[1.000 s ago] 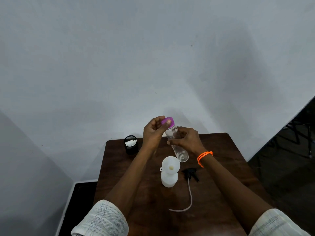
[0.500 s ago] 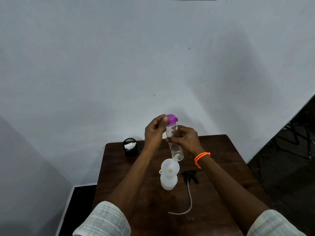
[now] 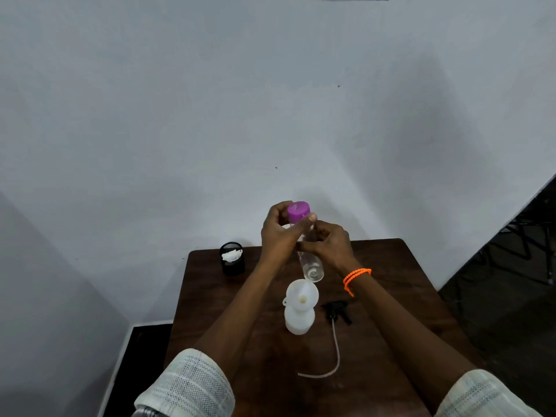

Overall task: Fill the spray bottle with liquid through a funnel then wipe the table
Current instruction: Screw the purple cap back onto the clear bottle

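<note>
A clear plastic bottle (image 3: 313, 266) with a purple cap (image 3: 298, 211) is held nearly upright above the brown table (image 3: 391, 266). My right hand (image 3: 329, 245) grips its body. My left hand (image 3: 278, 233) has its fingers closed around the purple cap. Just below stands the white spray bottle (image 3: 298, 322) with a white funnel (image 3: 301, 294) seated in its neck. The black spray head (image 3: 336, 310) lies on the table to the right of it, and its pale tube (image 3: 332, 356) curls toward me.
A black mesh cup (image 3: 232, 261) holding a white crumpled cloth (image 3: 231, 254) stands at the table's far left corner. A grey wall rises right behind the table. Dark floor and black metal legs lie to the right.
The clear bottle has swung from tilted to nearly upright and risen a little. My left hand has shifted around the purple cap; my right hand stays on the body.
</note>
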`<move>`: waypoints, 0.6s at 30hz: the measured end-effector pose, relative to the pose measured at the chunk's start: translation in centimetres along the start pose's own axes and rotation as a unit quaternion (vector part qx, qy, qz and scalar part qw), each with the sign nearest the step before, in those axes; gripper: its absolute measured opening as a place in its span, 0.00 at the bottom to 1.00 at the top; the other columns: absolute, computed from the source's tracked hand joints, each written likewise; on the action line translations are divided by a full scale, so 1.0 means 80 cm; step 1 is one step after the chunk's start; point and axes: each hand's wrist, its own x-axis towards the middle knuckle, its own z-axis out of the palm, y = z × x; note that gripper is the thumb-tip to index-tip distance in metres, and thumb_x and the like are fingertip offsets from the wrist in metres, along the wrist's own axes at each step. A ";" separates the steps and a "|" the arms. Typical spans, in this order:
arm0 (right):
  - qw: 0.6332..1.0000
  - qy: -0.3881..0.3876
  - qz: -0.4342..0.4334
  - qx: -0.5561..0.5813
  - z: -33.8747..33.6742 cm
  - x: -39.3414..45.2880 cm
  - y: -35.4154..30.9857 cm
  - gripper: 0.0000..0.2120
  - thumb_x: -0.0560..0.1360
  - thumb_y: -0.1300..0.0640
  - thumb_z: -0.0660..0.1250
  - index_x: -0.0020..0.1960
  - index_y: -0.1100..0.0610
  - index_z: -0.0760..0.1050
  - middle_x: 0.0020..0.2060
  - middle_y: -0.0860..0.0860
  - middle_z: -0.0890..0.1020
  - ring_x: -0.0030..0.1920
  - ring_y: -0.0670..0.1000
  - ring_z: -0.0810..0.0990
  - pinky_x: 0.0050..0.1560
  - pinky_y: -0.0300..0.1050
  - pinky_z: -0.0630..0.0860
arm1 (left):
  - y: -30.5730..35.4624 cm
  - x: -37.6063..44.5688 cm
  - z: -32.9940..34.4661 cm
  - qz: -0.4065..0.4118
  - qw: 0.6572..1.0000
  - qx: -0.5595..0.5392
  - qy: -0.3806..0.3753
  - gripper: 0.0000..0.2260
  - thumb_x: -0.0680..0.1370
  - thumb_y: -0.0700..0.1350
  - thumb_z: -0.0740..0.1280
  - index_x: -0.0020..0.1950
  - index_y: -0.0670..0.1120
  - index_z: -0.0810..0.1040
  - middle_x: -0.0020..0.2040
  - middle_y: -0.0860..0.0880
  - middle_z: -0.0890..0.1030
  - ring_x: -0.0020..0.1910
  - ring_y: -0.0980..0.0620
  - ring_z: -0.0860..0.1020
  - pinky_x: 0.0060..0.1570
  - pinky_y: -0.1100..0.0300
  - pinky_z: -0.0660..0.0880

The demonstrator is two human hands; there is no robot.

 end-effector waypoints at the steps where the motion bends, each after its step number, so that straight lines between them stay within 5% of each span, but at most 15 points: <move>1: 1.000 -0.001 0.000 -0.001 0.000 0.000 0.000 0.16 0.62 0.54 0.83 0.47 0.53 0.85 0.40 0.47 0.88 0.43 0.43 0.86 0.47 0.43 0.82 | -0.002 0.000 -0.001 -0.011 1.000 -0.013 0.014 0.28 0.64 0.57 0.81 0.59 0.53 0.77 0.51 0.51 0.86 0.52 0.53 0.84 0.55 0.54 0.80; 5: 1.000 -0.002 0.005 0.017 -0.006 -0.001 0.004 0.17 0.61 0.54 0.85 0.48 0.52 0.85 0.42 0.47 0.88 0.44 0.44 0.86 0.51 0.46 0.83 | -0.007 -0.003 -0.009 -0.032 0.995 -0.096 -0.022 0.16 0.74 0.44 0.77 0.60 0.46 0.79 0.51 0.45 0.87 0.52 0.48 0.85 0.58 0.45 0.80; 11: 0.999 -0.014 0.004 0.029 -0.010 -0.001 0.011 0.21 0.60 0.51 0.85 0.51 0.52 0.86 0.43 0.48 0.88 0.46 0.47 0.87 0.54 0.52 0.84 | -0.017 0.000 -0.014 -0.063 0.991 -0.116 -0.010 0.06 0.82 0.41 0.68 0.59 0.44 0.78 0.49 0.45 0.85 0.49 0.49 0.83 0.58 0.46 0.80; 15: 0.999 -0.011 0.001 0.036 -0.007 -0.002 0.010 0.21 0.60 0.51 0.85 0.51 0.51 0.86 0.44 0.47 0.88 0.47 0.47 0.87 0.54 0.53 0.84 | -0.014 -0.001 -0.010 -0.051 0.992 -0.118 -0.020 0.13 0.84 0.49 0.64 0.58 0.41 0.81 0.58 0.41 0.83 0.56 0.47 0.81 0.57 0.50 0.80; 18: 0.999 -0.014 -0.001 0.040 -0.005 -0.003 0.006 0.19 0.61 0.54 0.84 0.50 0.52 0.85 0.43 0.47 0.88 0.46 0.47 0.87 0.54 0.54 0.84 | -0.010 -0.003 -0.006 -0.016 0.996 -0.071 -0.047 0.17 0.78 0.57 0.70 0.60 0.47 0.82 0.57 0.47 0.85 0.55 0.52 0.81 0.59 0.53 0.78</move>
